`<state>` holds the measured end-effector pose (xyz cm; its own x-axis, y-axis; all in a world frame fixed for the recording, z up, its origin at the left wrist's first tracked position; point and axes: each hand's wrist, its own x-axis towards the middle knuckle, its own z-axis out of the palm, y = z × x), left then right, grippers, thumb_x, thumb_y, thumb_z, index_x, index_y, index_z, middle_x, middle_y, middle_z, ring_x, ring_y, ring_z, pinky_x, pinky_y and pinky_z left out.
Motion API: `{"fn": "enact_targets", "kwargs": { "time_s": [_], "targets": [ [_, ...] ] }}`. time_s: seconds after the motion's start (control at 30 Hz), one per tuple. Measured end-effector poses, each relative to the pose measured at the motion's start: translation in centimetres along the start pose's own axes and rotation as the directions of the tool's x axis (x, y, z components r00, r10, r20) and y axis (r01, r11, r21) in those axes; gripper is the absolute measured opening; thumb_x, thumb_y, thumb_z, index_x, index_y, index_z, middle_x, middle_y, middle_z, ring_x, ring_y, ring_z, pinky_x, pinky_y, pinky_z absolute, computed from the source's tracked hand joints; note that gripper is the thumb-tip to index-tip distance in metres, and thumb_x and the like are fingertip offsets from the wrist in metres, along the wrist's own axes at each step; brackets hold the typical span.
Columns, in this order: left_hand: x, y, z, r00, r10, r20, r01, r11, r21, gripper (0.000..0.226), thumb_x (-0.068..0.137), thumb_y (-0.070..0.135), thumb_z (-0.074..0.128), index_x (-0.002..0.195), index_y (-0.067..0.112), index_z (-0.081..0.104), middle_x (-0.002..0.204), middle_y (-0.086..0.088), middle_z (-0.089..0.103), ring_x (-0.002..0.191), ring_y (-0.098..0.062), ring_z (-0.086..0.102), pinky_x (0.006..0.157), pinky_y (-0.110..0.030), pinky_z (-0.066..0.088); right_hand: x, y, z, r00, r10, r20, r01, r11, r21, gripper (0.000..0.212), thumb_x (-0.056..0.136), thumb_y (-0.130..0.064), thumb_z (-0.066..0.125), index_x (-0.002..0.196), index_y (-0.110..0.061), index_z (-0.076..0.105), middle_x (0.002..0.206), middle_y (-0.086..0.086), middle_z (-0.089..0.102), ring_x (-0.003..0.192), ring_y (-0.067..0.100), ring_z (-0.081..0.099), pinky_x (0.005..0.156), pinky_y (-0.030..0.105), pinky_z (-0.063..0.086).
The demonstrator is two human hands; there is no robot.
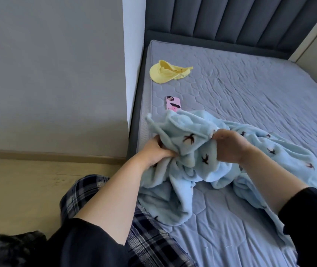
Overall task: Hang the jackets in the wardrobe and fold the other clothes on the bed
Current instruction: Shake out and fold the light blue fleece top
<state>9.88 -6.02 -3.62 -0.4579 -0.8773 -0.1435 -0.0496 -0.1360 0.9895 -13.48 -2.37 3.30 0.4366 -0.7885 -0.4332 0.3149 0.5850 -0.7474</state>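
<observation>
Both hands, left hand (154,151) and right hand (228,146), gripped bunched folds of a light blue fleece garment (198,166) heaped on the bed (250,89), near a phone (173,102) and yellow cap (168,72).

text: none readable | labels: none | numbers: none

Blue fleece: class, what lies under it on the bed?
The mattress shows around the fleece. The phone has its near end hidden under or behind the far edge. Anything else beneath the folds is covered.
</observation>
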Motion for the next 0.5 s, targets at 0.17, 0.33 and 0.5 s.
{"fn": "enact_targets", "kwargs": {
  "time_s": [0.17, 0.33, 0.5],
  "targets": [
    [-0.5, 0.8, -0.1, 0.993, 0.117, -0.032, -0.113, 0.988, 0.107, 0.024, 0.08, 0.018, 0.074, 0.101, 0.02, 0.063, 0.093, 0.002, 0.071, 0.09, -0.012, 0.068, 0.075, -0.03, 0.058, 1.7, -1.3, 1.7, 0.993, -0.059, -0.104, 0.02, 0.939, -0.345, 0.056, 0.073, -0.057, 0.066, 0.117, -0.022, 0.067, 0.125, 0.013, 0.062, 0.107, 0.025, 0.065, 0.086, 0.039, 0.054],
    [-1.2, 4.4, -1.2, 0.964, -0.025, -0.266, -0.049, 0.962, -0.268, 0.032, 0.102, 0.03, 0.039, 0.081, 0.024, 0.062, 0.064, 0.007, 0.069, 0.063, -0.007, 0.067, 0.048, -0.018, 0.051, 3.3, -2.2, 5.2, 0.937, -0.253, -0.241, -0.045, 0.595, -0.802, 0.028, 0.077, -0.008, 0.068, 0.105, -0.013, 0.066, 0.099, 0.013, 0.071, 0.087, 0.024, 0.069, 0.077, 0.035, 0.058],
    [-1.6, 13.9, -5.6, 0.909, -0.088, -0.408, -0.066, 0.935, -0.35, 0.025, 0.098, 0.019, 0.049, 0.073, 0.018, 0.049, 0.07, -0.001, 0.055, 0.067, -0.014, 0.054, 0.062, -0.026, 0.048, 6.0, -6.1, 14.5, 0.77, -0.617, -0.161, 0.256, 0.53, -0.808, 0.022, 0.077, 0.002, 0.053, 0.086, -0.015, 0.063, 0.071, -0.002, 0.067, 0.063, 0.01, 0.064, 0.053, 0.021, 0.05]
  ]
}}
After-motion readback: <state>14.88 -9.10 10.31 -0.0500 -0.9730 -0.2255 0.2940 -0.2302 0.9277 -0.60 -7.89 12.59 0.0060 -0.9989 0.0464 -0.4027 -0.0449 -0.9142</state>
